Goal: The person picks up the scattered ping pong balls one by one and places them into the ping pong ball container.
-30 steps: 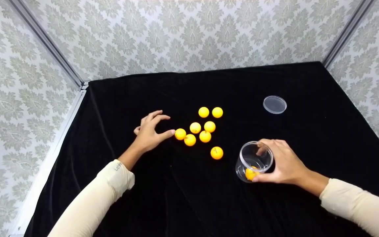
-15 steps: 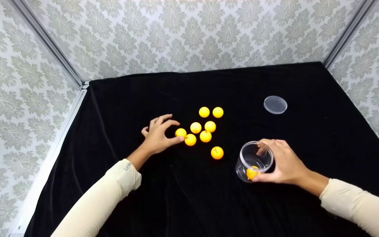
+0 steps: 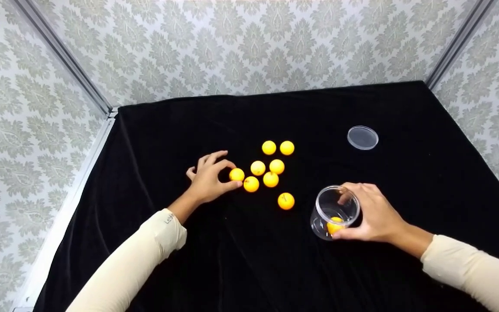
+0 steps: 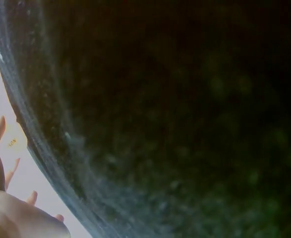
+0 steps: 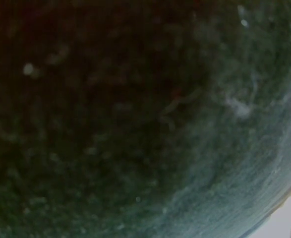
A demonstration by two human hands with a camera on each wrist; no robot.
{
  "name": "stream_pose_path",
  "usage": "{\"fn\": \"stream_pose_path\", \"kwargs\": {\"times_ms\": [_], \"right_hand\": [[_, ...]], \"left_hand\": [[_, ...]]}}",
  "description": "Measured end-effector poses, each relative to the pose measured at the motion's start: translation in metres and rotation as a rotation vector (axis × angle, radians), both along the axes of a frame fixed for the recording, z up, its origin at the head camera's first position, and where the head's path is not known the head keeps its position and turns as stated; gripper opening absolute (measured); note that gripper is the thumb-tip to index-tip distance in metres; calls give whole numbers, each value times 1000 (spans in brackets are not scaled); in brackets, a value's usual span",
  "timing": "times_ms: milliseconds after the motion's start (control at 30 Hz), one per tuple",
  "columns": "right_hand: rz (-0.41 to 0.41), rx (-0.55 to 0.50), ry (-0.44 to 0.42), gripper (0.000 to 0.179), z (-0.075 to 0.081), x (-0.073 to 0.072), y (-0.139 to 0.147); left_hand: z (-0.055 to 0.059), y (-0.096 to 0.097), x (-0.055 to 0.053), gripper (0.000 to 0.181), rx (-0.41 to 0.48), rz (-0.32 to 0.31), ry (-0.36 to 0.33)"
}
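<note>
In the head view my left hand (image 3: 209, 180) pinches an orange ping-pong ball (image 3: 236, 174) between thumb and index finger, at the left end of a loose group. The left wrist view shows part of that hand (image 4: 11, 208) and the pale, overexposed ball (image 4: 17, 141) with dark print. My right hand (image 3: 374, 214) grips a clear plastic jar (image 3: 322, 216) by its right side. The jar is tilted, its open mouth facing up, and one orange ball (image 3: 335, 224) lies inside near the bottom. In the right wrist view mostly dark cloth shows.
Several loose orange balls (image 3: 270, 179) lie between my hands on the black cloth (image 3: 249, 260). One ball (image 3: 286, 201) sits apart, nearer the jar. A clear round lid (image 3: 362, 138) lies at the back right. Patterned walls (image 3: 254, 47) stand behind and at both sides.
My left hand has moved right to the leftmost ball, and its thumb and index finger have closed on it. The ball inside the jar has rolled slightly right. My right hand stays in place.
</note>
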State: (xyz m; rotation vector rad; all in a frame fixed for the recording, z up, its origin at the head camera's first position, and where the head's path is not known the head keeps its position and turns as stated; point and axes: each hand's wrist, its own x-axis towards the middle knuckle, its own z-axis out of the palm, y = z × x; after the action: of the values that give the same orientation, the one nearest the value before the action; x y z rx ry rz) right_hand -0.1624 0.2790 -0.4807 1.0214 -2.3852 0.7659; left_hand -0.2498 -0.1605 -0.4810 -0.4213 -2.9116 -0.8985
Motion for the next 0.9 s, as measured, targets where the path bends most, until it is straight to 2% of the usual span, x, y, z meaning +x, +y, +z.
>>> {"fn": "stream_pose_path", "kwargs": {"times_ms": [233, 433, 633, 900], "right_hand": [[-2, 3, 3, 106, -1, 0, 0], [-12, 2, 1, 107, 0, 1, 0], [-13, 1, -7, 106, 1, 2, -1], [-14, 3, -4, 106, 0, 2, -1]], "left_hand": [[13, 1, -2, 41, 27, 11, 25], [30, 13, -4, 42, 43, -10, 73], [45, 35, -1, 39, 75, -70, 109], [64, 68, 12, 43, 101, -181, 152]]}}
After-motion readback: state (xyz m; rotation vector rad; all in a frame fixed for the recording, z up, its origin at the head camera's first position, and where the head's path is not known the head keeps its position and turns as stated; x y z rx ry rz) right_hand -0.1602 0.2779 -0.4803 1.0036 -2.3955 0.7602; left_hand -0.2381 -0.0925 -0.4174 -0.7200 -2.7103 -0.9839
